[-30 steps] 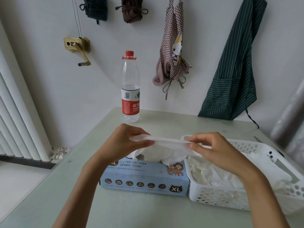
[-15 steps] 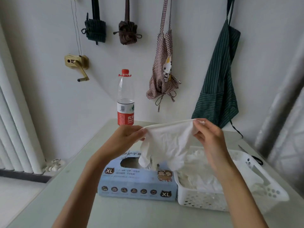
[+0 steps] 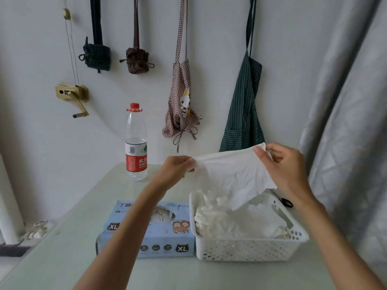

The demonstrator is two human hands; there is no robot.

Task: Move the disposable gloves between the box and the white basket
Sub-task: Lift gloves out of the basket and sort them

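Glove [image 3: 232, 176] stretched between left hand [image 3: 178, 167] and right hand [image 3: 282, 164], each grip pinching its cuff; it hangs directly over white basket [image 3: 247, 248] by tabletop's right edge; box [image 3: 150, 233] left

**What we cannot make out**

Our left forearm [image 3: 134, 222] covers the box [image 3: 146, 237] opening and part of its print. The held glove [image 3: 232, 176] hides the basket's [image 3: 247, 250] far rim — scissors [image 3: 285, 203] show only a handle. Hanging straps leave the top edge.
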